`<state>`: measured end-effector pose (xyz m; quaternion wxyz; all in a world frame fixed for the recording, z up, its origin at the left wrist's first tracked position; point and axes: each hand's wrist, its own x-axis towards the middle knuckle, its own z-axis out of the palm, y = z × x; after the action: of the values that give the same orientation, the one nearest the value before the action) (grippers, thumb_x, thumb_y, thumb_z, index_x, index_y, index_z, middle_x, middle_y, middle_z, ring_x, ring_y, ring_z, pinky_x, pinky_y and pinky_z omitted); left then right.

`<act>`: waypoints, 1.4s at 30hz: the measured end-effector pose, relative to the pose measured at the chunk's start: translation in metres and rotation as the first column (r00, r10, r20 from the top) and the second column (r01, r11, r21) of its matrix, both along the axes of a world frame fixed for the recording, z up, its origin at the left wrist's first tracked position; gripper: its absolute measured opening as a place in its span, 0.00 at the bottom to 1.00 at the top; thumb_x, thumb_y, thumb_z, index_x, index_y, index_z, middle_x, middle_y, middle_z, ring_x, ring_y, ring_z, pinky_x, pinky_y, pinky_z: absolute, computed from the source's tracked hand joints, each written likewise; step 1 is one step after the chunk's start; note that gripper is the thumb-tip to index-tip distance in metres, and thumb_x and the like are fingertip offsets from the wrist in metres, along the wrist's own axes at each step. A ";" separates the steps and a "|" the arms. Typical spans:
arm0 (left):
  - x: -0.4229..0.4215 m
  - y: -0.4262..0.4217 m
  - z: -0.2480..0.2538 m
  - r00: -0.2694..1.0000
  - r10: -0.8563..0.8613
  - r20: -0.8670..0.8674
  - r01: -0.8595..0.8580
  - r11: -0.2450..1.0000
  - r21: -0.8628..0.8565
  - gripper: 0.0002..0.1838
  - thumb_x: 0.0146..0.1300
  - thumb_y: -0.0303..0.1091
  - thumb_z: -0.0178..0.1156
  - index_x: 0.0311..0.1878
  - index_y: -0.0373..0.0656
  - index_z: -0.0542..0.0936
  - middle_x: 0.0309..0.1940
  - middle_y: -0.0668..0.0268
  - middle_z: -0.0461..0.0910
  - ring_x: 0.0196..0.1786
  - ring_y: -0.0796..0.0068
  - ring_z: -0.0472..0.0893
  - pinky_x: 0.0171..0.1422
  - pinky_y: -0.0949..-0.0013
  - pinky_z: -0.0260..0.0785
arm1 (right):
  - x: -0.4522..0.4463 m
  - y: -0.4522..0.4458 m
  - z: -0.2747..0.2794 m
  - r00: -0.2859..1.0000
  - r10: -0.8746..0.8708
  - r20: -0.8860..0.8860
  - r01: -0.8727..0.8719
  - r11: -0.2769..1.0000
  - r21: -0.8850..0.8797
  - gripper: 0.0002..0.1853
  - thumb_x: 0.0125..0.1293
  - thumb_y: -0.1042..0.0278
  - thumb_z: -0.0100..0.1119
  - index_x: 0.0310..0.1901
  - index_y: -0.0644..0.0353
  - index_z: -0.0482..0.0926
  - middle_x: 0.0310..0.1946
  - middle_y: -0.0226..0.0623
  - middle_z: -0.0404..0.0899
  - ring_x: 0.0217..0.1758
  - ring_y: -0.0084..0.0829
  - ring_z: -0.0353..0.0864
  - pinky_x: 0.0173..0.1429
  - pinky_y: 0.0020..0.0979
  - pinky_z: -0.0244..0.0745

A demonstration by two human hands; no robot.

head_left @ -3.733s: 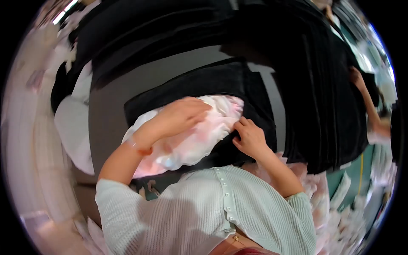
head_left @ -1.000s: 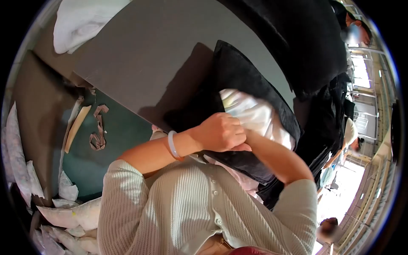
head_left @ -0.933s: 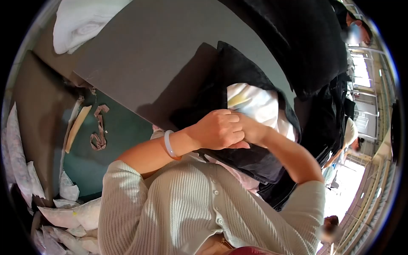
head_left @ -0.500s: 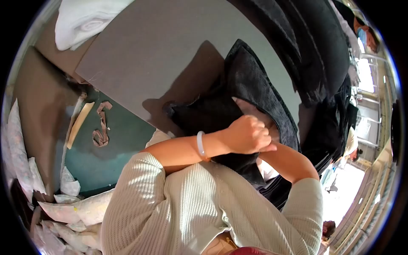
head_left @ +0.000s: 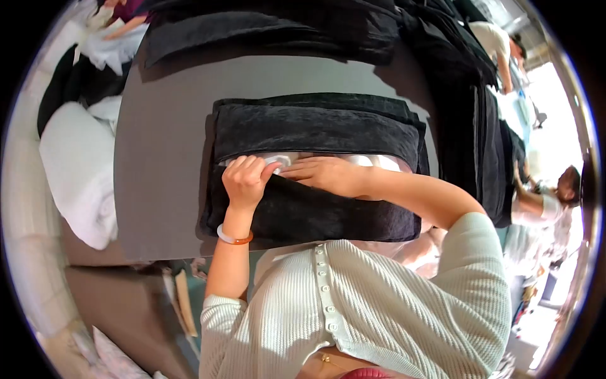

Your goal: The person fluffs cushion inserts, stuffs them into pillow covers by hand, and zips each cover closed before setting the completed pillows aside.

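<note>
Big grey table (head_left: 165, 158) here, with a black fabric cover (head_left: 315, 218) lying flat near its front edge, some white material (head_left: 386, 162) showing through the long slit. Right hand (head_left: 328, 174) is kinda flat at the slit, fingers straight. Left hand (head_left: 245, 180) is curled tight on the cover's edge, white-and-orange bangle (head_left: 234, 236) on that wrist.
</note>
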<state>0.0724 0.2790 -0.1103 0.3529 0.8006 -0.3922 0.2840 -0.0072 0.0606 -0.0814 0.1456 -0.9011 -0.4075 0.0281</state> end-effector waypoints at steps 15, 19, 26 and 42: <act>-0.064 0.022 0.074 0.878 -0.247 -0.411 0.419 0.812 0.407 0.13 0.47 0.38 0.72 0.33 0.44 0.80 0.30 0.68 0.79 0.41 0.66 0.77 0.57 0.62 0.65 | -0.057 -0.018 0.049 0.913 -0.407 -0.030 0.407 0.906 0.119 0.23 0.57 0.67 0.64 0.56 0.54 0.77 0.54 0.34 0.78 0.60 0.38 0.75 0.57 0.38 0.74; -0.062 0.022 0.070 0.939 -0.194 -0.282 0.297 0.874 0.385 0.09 0.51 0.31 0.68 0.36 0.42 0.80 0.33 0.67 0.80 0.42 0.64 0.78 0.57 0.61 0.66 | 0.001 0.014 0.079 0.830 -0.447 0.333 0.359 0.886 0.294 0.16 0.53 0.72 0.67 0.46 0.59 0.82 0.43 0.34 0.80 0.48 0.36 0.78 0.49 0.36 0.77; -0.035 -0.007 0.047 0.965 -0.081 -0.249 0.127 0.976 0.177 0.06 0.59 0.32 0.64 0.36 0.43 0.77 0.33 0.64 0.81 0.42 0.64 0.81 0.54 0.61 0.69 | 0.092 0.000 0.029 0.911 -0.387 0.143 0.367 0.919 0.146 0.07 0.60 0.66 0.62 0.32 0.62 0.80 0.34 0.43 0.80 0.40 0.47 0.81 0.43 0.44 0.75; -0.053 -0.006 0.016 0.935 0.204 -0.291 -0.080 0.919 0.386 0.07 0.50 0.30 0.60 0.31 0.40 0.84 0.30 0.59 0.83 0.38 0.61 0.83 0.51 0.62 0.72 | 0.000 0.054 -0.029 0.809 -0.573 0.127 0.443 0.738 0.508 0.08 0.54 0.72 0.62 0.26 0.59 0.71 0.25 0.43 0.72 0.32 0.48 0.74 0.36 0.46 0.69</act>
<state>0.0194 0.2727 -0.0947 0.2349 0.9148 -0.3147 0.0947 -0.0070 0.1142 -0.1104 0.2963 -0.9129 -0.1541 -0.2347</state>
